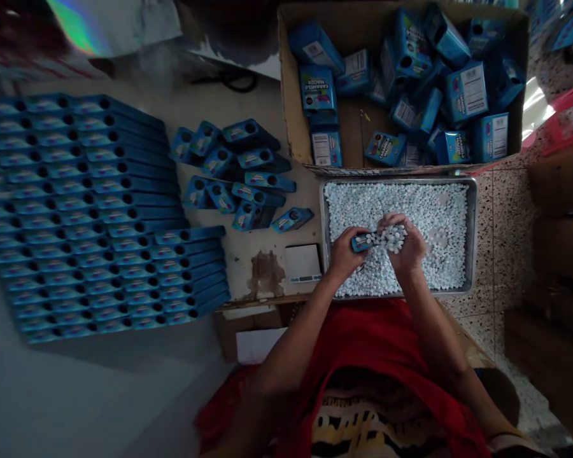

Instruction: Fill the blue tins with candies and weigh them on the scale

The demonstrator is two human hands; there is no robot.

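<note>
Hands [347,256] over tray [472,242]; stained tabletop [241,248], speckled tile floor [485,254].

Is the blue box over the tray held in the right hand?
No, the left hand holds the blue box, while the right hand cups white pellets close to it.
</note>
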